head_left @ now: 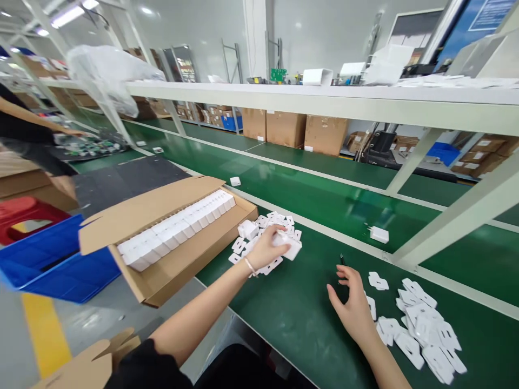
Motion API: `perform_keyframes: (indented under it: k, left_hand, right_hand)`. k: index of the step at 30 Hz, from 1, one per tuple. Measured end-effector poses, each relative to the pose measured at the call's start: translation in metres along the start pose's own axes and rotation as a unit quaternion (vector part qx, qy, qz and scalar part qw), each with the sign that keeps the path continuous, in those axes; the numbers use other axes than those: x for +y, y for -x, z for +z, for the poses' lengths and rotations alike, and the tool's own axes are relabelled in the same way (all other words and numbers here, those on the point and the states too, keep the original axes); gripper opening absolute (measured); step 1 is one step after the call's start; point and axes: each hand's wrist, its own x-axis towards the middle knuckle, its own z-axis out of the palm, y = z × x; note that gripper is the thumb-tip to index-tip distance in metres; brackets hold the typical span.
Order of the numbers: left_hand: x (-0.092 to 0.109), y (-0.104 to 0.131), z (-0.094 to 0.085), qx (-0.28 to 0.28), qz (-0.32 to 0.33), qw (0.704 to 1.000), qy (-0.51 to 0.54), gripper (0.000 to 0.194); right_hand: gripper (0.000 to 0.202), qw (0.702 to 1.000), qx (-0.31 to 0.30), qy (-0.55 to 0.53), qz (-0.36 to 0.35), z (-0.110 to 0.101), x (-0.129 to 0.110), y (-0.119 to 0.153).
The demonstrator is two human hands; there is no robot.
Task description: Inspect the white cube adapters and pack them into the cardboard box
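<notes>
My left hand (265,249) is closed around a white power adapter (293,247), just above a spread of small flat white pieces with cut-outs (238,246). Beside that hand, another white adapter (248,229) lies among the pieces. My right hand (352,303) is over the green bench (300,308) with its fingers apart and nothing in them. A thin dark object (342,259) shows just past its fingertips; its kind is unclear. To the right of this hand lies a larger heap of flat white pieces (425,324).
An open cardboard box (194,265) with rows of white blocks stands at left, near a blue bin (77,270). On the green conveyor (324,189) sits a white plug adapter (379,234). A slanted shelf post (458,210) rises at right. Another person (24,119) stands far left.
</notes>
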Motion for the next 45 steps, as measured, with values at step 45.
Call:
perform_keyframes:
  k: [45]
  left_hand:
    - [-0.095, 0.131, -0.268, -0.054, -0.246, 0.806, -0.536, 0.036]
  right_hand:
    - [0.028, 0.997, 0.002, -0.033, 0.074, 0.01, 0.001, -0.009]
